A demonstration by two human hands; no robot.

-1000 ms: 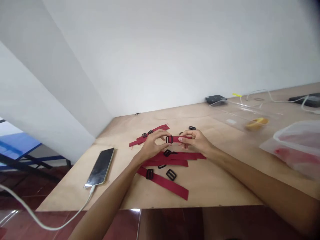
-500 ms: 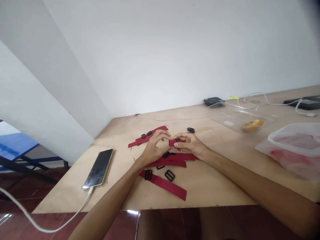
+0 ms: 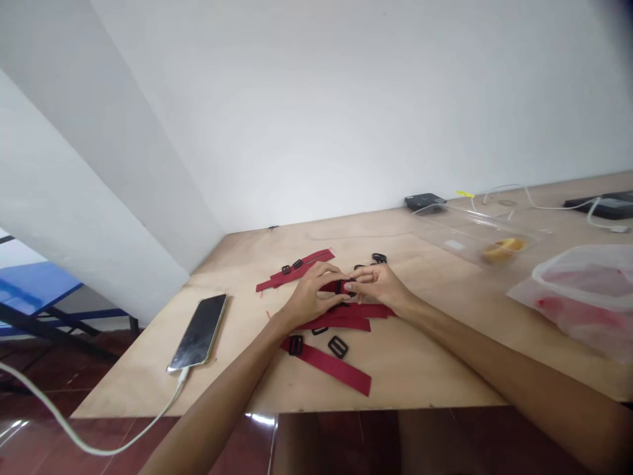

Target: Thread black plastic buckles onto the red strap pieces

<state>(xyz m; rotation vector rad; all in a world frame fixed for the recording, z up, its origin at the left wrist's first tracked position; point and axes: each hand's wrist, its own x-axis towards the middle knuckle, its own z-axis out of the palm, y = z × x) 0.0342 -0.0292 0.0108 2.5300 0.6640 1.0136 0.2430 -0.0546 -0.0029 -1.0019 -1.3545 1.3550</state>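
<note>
Over the middle of the wooden table, my left hand (image 3: pixel 312 295) and my right hand (image 3: pixel 378 287) meet with bent fingers around a short red strap (image 3: pixel 329 286) that carries a black buckle. Both hands pinch it, partly hiding it. More red straps (image 3: pixel 341 322) lie just under the hands. Nearer the front edge is a red strap (image 3: pixel 341 371) with a black slider (image 3: pixel 295 345) on it. A loose black slider (image 3: pixel 338 347) rests beside that. Behind my left hand, red straps (image 3: pixel 277 280) hold two small black sliders. Black buckles (image 3: pixel 379 258) sit behind my right hand.
A phone (image 3: pixel 199 332) with a white cable lies at the left. On the right are a clear tray (image 3: pixel 455 227) with a yellow roll (image 3: pixel 503 251) and a translucent container (image 3: pixel 583 290) with red material. Black devices (image 3: pixel 425 201) and cables are near the wall.
My left hand has moved right, closer to my right hand, and its fingers have closed onto the strap and buckle. The view has shifted slightly.
</note>
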